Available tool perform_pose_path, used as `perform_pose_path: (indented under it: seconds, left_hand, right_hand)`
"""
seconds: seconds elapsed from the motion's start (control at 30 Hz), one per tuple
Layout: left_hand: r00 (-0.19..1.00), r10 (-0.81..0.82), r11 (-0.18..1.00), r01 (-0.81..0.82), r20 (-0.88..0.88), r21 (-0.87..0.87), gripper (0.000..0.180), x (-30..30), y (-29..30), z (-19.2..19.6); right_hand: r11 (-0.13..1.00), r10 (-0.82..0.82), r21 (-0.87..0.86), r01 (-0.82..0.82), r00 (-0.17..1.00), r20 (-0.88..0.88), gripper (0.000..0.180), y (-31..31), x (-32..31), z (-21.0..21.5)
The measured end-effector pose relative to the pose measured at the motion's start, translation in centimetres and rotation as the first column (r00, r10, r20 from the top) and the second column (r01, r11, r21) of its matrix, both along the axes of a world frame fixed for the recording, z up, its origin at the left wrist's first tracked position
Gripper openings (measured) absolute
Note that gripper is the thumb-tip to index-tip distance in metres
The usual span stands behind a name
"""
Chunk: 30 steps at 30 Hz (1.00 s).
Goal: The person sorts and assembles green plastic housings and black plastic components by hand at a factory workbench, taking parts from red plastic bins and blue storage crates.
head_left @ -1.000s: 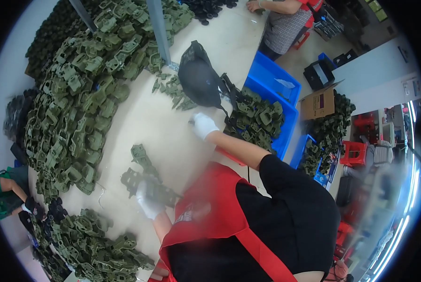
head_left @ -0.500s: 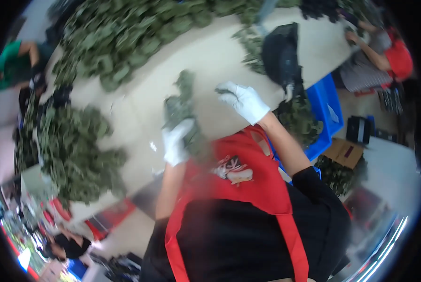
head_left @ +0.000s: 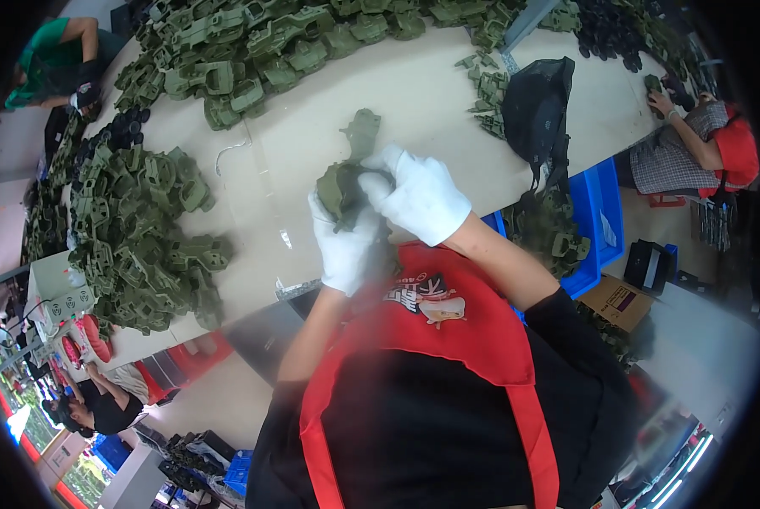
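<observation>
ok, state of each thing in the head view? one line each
left hand: white glove, grip closed on the green part
right hand: white glove, grip closed on the green part from above
green part: held up off the table between both hands
second green part: lying loose on the table
black bag: slumped at the table edge
blue bin: open, holding green parts
green pile: heaped loose on the table
</observation>
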State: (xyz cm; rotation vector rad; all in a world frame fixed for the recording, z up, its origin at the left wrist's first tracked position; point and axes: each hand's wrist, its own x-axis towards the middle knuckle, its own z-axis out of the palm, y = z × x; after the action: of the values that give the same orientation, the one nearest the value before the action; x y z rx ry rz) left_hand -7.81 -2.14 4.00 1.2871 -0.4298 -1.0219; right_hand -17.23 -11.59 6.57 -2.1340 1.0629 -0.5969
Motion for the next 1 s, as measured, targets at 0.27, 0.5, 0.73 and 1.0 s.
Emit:
perform_pose_path:
  seconds: [0.27,0.5,0.73,1.0]
  left_hand:
    - [0.948,0.077,0.995,-0.051,0.308,-0.09,0.049,-0.6,-0.6,-1.5]
    - [0.992,0.06,0.998,-0.057,0.108,-0.029,0.052,-1.0,-0.7,-2.0]
    - [0.971,-0.011,1.0,0.007,0.237,0.019,0.055,-0.1,-0.5,-5.5]
    - [0.934,-0.161,0.968,0.212,-0.32,0.134,0.039,2.4,-1.0,-5.4]
  right_hand:
    - [0.994,-0.033,-0.097,0.044,0.993,0.11,0.016,0.3,0.2,-0.8]
    - [0.988,-0.072,-0.123,0.088,0.989,0.129,0.013,0.3,0.1,-2.5]
    - [0.991,-0.109,-0.054,0.119,0.982,0.153,0.013,-0.6,-0.4,-3.4]
    - [0.981,0.058,0.174,-0.08,0.99,0.126,0.034,-8.4,-5.1,-11.3]
